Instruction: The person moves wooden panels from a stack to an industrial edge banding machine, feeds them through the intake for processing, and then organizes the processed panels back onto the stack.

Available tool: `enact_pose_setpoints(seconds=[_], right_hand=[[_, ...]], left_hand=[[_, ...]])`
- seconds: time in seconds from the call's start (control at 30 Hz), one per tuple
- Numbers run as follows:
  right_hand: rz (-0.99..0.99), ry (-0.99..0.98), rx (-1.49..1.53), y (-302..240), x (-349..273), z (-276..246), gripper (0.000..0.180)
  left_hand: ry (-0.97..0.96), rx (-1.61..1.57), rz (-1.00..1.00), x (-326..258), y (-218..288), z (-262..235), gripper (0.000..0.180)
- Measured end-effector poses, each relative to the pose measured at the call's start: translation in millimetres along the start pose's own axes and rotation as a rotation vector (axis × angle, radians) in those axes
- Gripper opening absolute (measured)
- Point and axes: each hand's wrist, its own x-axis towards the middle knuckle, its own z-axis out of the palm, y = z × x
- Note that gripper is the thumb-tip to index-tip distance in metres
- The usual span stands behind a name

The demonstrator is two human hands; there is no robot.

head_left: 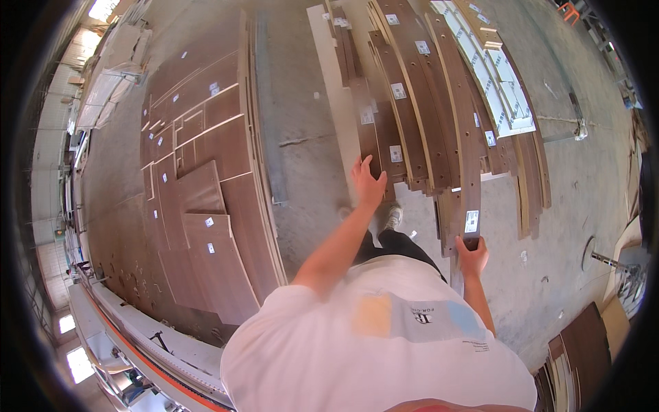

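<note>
white t-shirt fills the lower middle of the view, worn by the person looking down. from it the two bare forearms reach up toward 12 o'clock. right hand is clamped on the near end of a long dark brown wooden strip, fingers wrapped round its end just below a small white label; the strip runs away from the hand toward 12 o'clock, lying among a fan of similar brown strips on the concrete floor. left hand is spread open, fingers apart, over the near end of a shorter brown strip at about 11 o'clock of the right hand; whether it presses on the wood cannot be told. the hands are well apart. a grey shoe shows between the arms. at 9 o'clock lies a broad stack of brown rectangular panels, several with white labels. at 1 o'clock pale white-faced boards rest on the strips.
</note>
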Motion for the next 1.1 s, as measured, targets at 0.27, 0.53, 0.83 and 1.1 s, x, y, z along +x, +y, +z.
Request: enact_pose_setpoints(seconds=[0.27,0.53,0.83,1.1], right_hand=[[0.065,0.005,-0.121,26.1,9.6,-13.3,0.043],[-0.031,0.053,-0.191,-36.8,88.3,16.6,0.052],[-0.100,-0.038,-0.341,-116.0,170.8,71.8,0.082],[-0.371,0.189,-0.333,-104.7,196.2,105.3,0.090]], left_hand=[[-0.121,0.157,-0.017,-4.9,-27.6,42.5,0.081],[-0.351,0.201,0.055,-26.4,-78.8,-33.6,0.078],[-0.384,0.361,-0.131,-107.5,-159.7,-147.9,0.071],[-0.195,0.404,-0.264,-152.1,-191.1,-149.6,0.066]])
